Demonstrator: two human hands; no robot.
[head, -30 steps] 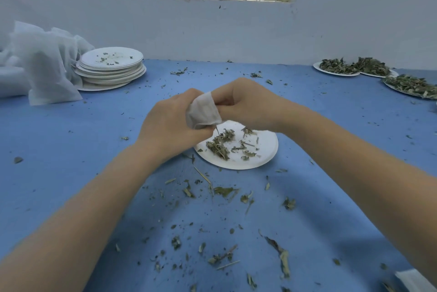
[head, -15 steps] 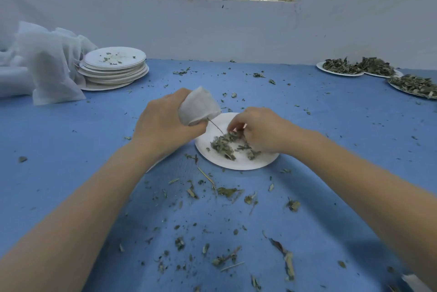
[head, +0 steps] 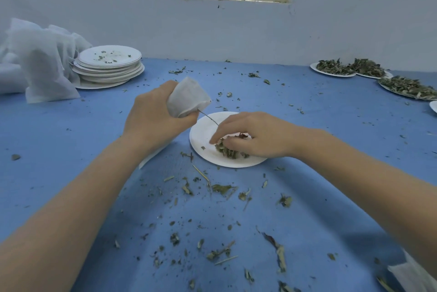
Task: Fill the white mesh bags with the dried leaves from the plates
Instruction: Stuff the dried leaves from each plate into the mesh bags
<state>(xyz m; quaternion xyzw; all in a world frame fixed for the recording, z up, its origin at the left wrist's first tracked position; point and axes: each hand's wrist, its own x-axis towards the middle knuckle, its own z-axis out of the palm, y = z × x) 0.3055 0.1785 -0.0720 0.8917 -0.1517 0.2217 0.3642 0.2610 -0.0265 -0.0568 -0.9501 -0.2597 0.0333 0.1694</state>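
1. Left hand (head: 153,116) grips a soft, light mesh bag (head: 188,96) above the table's (head: 71,150) middle.
2. Right hand (head: 250,137) apparently pinches brittle dried leaves (head: 227,151) on the plate (head: 203,131); gather them gently.

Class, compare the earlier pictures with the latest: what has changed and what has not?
The right hand left the mesh bag, dropped to the plate and gathers dried leaves. The left hand still grips the bag. The plate stack and the full plates are unmoved.
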